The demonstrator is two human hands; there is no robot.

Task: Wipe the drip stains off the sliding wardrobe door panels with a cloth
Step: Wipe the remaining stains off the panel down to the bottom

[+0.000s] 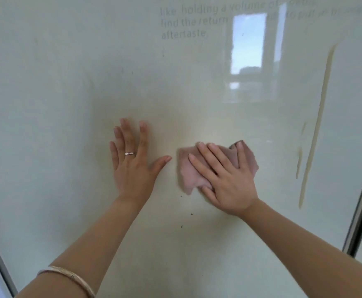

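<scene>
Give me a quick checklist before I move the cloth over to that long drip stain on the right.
1. Cloth under the right hand: ok, the pink cloth is pressed flat on the door panel.
2. Left hand bracing: ok, flat on the panel, fingers spread, apart from the cloth.
3. Long drip stain remaining: not ok, it runs down the panel right of the cloth, untouched.
4. Short drip stain beside it: not ok.
5. Small dark specks below the cloth: not ok.
6. Cloth damp enough: cannot tell.
</scene>
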